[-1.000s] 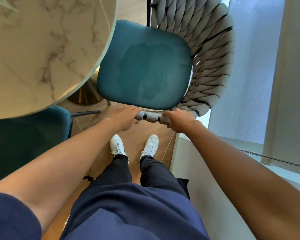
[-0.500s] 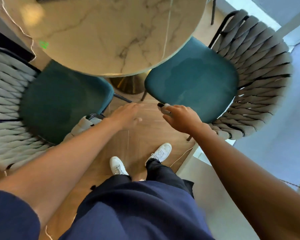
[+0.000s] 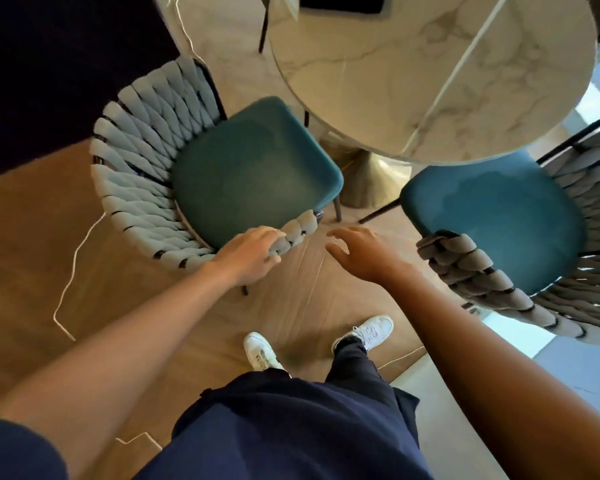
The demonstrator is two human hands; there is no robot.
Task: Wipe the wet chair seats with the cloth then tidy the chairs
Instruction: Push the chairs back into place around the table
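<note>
Left hand (image 3: 248,254) gripping the woven arm of the left chair (image 3: 250,174), right hand (image 3: 364,252) spread wide over the floor, second chair (image 3: 499,216) just right

1. One head view looks steeply down from standing height, wide-angle.
2. Floor (image 3: 32,244) and feet fill the lower centre; the worktop (image 3: 430,74) lies upper right.
3. Both arms reach in from below.

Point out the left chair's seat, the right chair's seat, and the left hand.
left chair seat (image 3: 253,174): head view, middle of the teal cushion.
right chair seat (image 3: 499,216): head view, centre of the teal cushion.
left hand (image 3: 248,252): head view, back of the hand, at the woven armrest end.
</note>
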